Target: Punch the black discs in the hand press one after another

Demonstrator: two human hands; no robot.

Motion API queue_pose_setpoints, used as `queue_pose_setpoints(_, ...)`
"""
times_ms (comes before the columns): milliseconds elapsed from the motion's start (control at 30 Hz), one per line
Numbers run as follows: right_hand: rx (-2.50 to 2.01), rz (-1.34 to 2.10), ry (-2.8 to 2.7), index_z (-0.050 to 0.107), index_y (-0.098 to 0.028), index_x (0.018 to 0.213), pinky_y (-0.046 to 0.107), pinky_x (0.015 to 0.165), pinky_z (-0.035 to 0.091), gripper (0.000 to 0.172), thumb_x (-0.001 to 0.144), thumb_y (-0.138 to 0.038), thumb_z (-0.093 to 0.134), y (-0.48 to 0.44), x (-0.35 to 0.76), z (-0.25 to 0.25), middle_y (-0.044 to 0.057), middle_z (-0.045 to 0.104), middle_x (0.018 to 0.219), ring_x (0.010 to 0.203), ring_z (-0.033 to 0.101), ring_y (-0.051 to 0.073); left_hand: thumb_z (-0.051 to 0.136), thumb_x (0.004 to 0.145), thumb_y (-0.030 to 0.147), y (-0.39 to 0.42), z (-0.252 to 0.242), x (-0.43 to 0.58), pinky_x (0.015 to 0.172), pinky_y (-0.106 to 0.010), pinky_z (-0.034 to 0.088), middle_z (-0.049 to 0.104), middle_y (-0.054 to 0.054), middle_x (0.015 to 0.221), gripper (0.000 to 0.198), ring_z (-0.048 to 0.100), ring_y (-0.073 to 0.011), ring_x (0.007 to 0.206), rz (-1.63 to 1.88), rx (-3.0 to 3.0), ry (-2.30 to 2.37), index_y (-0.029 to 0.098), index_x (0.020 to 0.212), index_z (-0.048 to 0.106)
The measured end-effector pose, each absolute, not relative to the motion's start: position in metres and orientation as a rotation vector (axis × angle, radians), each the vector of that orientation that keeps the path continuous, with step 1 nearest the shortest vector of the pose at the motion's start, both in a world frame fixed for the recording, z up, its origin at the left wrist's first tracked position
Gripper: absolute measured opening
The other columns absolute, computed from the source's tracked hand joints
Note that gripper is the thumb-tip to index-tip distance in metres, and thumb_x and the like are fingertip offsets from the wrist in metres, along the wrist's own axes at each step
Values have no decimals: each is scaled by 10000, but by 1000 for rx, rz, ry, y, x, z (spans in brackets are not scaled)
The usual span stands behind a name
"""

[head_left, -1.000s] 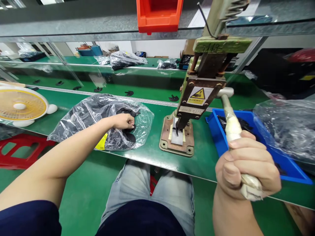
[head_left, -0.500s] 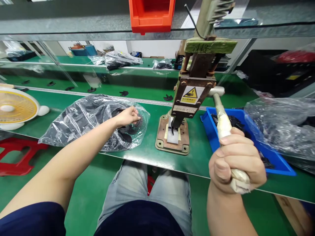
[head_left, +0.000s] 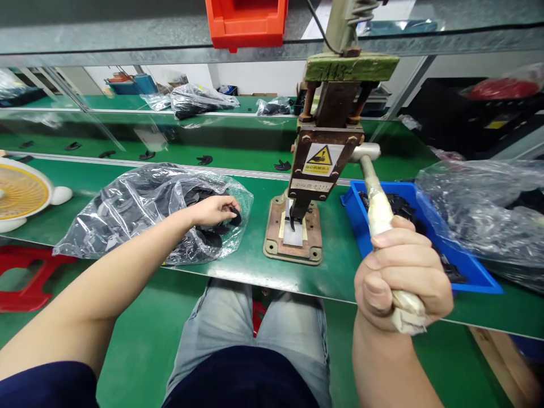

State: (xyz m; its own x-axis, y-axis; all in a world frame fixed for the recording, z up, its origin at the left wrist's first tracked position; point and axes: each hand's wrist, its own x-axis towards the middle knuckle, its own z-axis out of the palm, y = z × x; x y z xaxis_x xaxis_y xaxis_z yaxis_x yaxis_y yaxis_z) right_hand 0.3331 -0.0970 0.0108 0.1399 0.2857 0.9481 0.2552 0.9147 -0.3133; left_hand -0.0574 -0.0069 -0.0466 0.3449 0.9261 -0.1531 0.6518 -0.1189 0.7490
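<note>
My left hand pinches a small black piece over the open end of a clear plastic bag full of dark pieces. Closed around the wrapped lever handle is my right hand. The lever joins the side of a hand press that carries a yellow warning label. Beneath the press head, a dark curved part shows on a light metal plate on the brown base.
A blue bin of black parts stands right of the press, beside another plastic bag. At the left is a fan. Several black parts lie in a row behind. An orange bin hangs overhead.
The view has shifted slightly. My left hand now shows a black piece between its fingers, lifted at the bag's opening. My right hand keeps its hold on the lever.
</note>
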Motion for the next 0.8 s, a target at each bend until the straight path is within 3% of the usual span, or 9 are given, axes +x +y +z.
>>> queue_pose_setpoints(167, -460, 15, -1429, 515, -249, 628, 610, 996, 549, 289, 800, -355, 722, -95, 332, 10, -59, 582, 643, 745, 651, 183, 671, 828, 373, -2, -32, -72, 1102, -381, 478, 733, -64, 1226, 232, 654, -252, 1173, 350, 2045, 1384, 227, 1003, 712)
queue_pose_setpoints(300, -455, 25, -1431, 523, -250, 638, 603, 998, 546, 269, 798, -340, 720, -97, 331, 10, -62, 588, 650, 751, 653, 182, 593, 862, 326, 5, -30, -86, 1021, -367, 509, 734, -86, 1199, 309, 679, -263, 1090, 332, 2169, 1778, 220, 1130, 707)
queue_pose_setpoints(400, -452, 26, -1444, 529, -250, 647, 604, 1005, 542, 254, 800, -321, 719, -97, 332, 10, -60, 595, 657, 758, 655, 183, 601, 894, 455, 5, -34, -84, 935, -358, 520, 756, -93, 1094, 308, 699, -279, 1005, 210, 2121, 1983, 218, 1060, 708)
queue_pose_setpoints(533, -447, 14, -1436, 526, -246, 643, 595, 995, 547, 281, 808, -352, 726, -95, 333, 9, -56, 582, 650, 752, 653, 178, 551, 876, 742, 0, -43, -68, 979, -374, 496, 740, -152, 1150, 595, 675, -334, 1130, 1, 2148, 2044, 193, 1018, 732)
queue_pose_setpoints(633, -452, 10, -1437, 524, -250, 641, 597, 994, 551, 285, 808, -358, 728, -95, 333, 9, -59, 580, 652, 751, 654, 177, 512, 873, 783, 2, -51, -58, 1027, -388, 481, 697, -181, 1287, 683, 646, -359, 1227, -80, 2141, 2071, 188, 1113, 747)
queue_pose_setpoints(800, -461, 12, -1444, 522, -257, 641, 614, 987, 556, 274, 807, -348, 720, -97, 332, 9, -63, 585, 651, 755, 653, 185, 673, 754, 772, 7, -59, -50, 981, -376, 500, 683, -190, 1300, 681, 664, -363, 1195, -123, 2048, 2079, 189, 1102, 727)
